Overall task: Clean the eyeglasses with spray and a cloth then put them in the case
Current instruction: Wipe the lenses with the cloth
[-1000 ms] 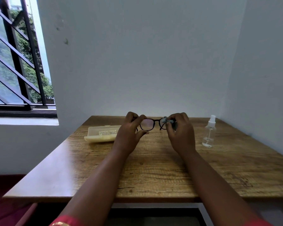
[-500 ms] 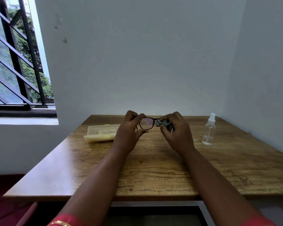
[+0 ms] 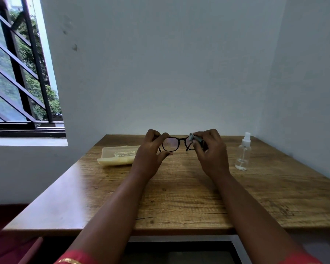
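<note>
Change over the last second: the cloth [image 3: 195, 138], pinched in the right hand [image 3: 211, 153], first covered the outer part of the right lens of the eyeglasses [image 3: 176, 144], then slid toward the bridge, and now sits at that lens's upper inner corner, with the lower rim exposed. The right thumb has shifted accordingly. The left hand [image 3: 151, 155] shows a slightly wider grip around the left lens.

I get one head-mounted wide-angle view only, looking forward and down along both forearms at the counter [image 3: 179, 197] from close range, facing the wall corner, window [image 3: 17, 73] at far left, edges visibly bent by the lens.
</note>
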